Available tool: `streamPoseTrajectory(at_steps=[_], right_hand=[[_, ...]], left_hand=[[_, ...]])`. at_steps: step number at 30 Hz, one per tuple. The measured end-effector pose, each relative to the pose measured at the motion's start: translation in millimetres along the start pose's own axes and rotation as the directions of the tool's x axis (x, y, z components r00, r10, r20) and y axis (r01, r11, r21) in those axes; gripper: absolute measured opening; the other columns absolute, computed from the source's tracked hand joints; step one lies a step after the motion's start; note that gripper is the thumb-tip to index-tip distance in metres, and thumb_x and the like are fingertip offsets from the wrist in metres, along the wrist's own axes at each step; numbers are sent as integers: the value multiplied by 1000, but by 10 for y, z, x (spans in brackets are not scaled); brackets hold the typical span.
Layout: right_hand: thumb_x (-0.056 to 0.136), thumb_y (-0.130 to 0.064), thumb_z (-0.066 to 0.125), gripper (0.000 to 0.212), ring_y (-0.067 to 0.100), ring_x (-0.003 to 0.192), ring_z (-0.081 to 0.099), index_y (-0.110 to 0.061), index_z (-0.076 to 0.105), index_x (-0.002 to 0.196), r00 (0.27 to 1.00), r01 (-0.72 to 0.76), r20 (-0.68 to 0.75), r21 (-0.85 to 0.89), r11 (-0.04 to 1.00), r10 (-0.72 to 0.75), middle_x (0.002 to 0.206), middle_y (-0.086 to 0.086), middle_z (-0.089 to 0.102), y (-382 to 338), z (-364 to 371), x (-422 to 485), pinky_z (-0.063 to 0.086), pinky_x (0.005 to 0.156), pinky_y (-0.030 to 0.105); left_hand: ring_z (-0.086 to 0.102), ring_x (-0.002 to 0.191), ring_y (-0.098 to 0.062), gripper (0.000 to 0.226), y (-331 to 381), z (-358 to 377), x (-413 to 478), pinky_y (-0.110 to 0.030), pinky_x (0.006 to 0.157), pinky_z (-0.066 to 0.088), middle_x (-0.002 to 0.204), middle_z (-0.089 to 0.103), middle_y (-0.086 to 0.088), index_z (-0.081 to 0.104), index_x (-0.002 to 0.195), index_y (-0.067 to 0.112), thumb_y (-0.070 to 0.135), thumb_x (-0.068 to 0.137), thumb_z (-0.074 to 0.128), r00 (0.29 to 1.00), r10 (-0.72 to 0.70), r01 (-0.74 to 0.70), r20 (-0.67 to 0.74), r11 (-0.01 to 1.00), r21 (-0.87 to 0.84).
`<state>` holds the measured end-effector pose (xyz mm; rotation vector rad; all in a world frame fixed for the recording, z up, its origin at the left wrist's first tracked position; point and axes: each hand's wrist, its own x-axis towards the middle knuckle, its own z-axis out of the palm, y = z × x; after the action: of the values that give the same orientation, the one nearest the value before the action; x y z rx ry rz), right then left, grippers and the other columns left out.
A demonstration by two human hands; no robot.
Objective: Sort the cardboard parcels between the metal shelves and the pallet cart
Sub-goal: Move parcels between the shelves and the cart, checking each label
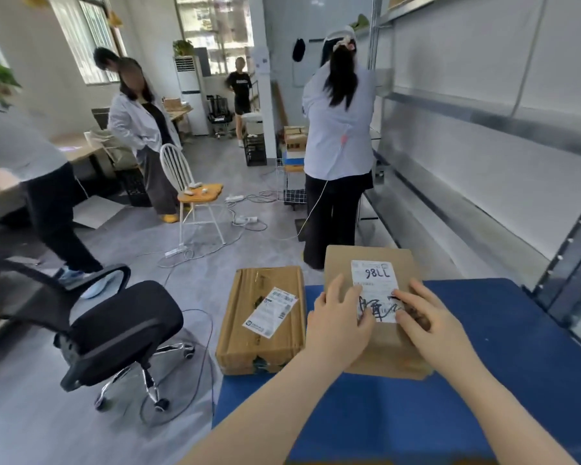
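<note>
Both hands — left hand (pixel 337 325), right hand (pixel 431 325) — lie flat and open-fingered on the labelled parcel (pixel 376 317), pressing rather than clasping, it seems. Two parcels sit on the blue cart (pixel 483 380) — the second parcel (pixel 262 320) overhangs its left edge.

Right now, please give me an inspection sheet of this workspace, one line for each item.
Surface: blue cart, mostly bare.
Job's things: right parcel on cart; left parcel overhangs its left edge; both labelled.
Clutter: office chair, white chair, crates.
Grips: left hand and right hand flat on right parcel.
Cables: power strips and cords on floor.
Surroundings: metal shelves right; person standing ahead.
</note>
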<state>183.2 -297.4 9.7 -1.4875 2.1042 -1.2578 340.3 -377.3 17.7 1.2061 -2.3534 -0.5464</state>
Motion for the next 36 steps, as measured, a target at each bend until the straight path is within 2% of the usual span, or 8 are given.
streamPoseTrajectory(at_steps=[6, 16, 18, 20, 24, 30, 34, 36], right_hand=[[87, -30, 58, 35, -9, 113, 42, -38, 57, 121, 996, -41, 75, 0, 999, 41, 145, -20, 30, 323, 571, 381, 31, 80, 4], [87, -30, 57, 36, -34, 111, 21, -44, 53, 120, 987, -33, 155, -32, 999, 38, 145, -24, 25, 798, 1044, 673, 24, 78, -9], [87, -32, 55, 36, -29, 118, 20, -47, 51, 120, 989, -12, 146, -40, 999, 17, 145, -26, 23, 843, 1091, 696, 27, 83, -6], [88, -35, 52, 35, -14, 130, 23, -47, 50, 121, 991, -3, 133, -45, 999, 9, 146, -27, 21, 853, 1143, 734, 35, 96, 9], [91, -37, 48, 39, 4, 139, 18, -43, 45, 129, 988, -20, 151, -85, 996, 33, 152, -19, 16, 828, 1162, 790, 33, 109, 32], [88, -51, 40, 45, -5, 138, 9, -54, 30, 132, 994, -81, 74, -64, 995, 86, 148, -32, 6, 785, 836, 477, 22, 109, 23], [87, -54, 39, 46, -6, 136, 14, -53, 30, 132, 981, -184, -69, -88, 979, 179, 143, -38, 7, 856, 153, -114, 25, 105, 20], [87, -54, 39, 46, -4, 136, 16, -52, 31, 132, 948, -275, -198, -122, 954, 248, 147, -34, 11, 916, -313, -523, 24, 105, 20]], left_hand=[[28, 134, -30, 51, -569, 277, 335, -47, 106, 31, 155, 9, 4, 27, 139, 33, 50, 91, 33, 995, -48, 41, 90, 997, 70], [13, 141, -23, 53, -1104, 641, 533, -59, 110, -3, 156, 3, 11, 16, 140, 42, 54, 89, 24, 975, -48, -1, 219, 976, 217], [-1, 143, -23, 53, -1143, 688, 541, -58, 111, -4, 155, 2, 15, 15, 140, 45, 54, 89, 26, 978, -48, 9, 204, 982, 190], [-9, 143, -22, 52, -1155, 715, 561, -54, 112, -4, 154, 1, 17, 15, 139, 47, 53, 90, 28, 981, -76, 49, 181, 988, 148], [-11, 142, -22, 51, -1135, 744, 583, -51, 112, -4, 155, 1, 17, 18, 139, 47, 51, 91, 30, 984, -88, 69, 157, 990, 123], [-7, 143, -20, 50, -1060, 634, 614, -54, 113, 2, 156, 5, 9, 25, 138, 46, 52, 89, 37, 969, -170, 142, 180, 977, 157], [12, 142, -25, 52, -332, 612, 607, -52, 111, 12, 152, 26, -3, 49, 128, 35, 51, 81, 35, 995, -7, -4, 104, 994, 106], [10, 142, -24, 47, 254, 770, 591, -49, 112, 10, 152, 25, -3, 47, 130, 33, 46, 86, 38, 982, 87, -95, 170, 995, 40]])
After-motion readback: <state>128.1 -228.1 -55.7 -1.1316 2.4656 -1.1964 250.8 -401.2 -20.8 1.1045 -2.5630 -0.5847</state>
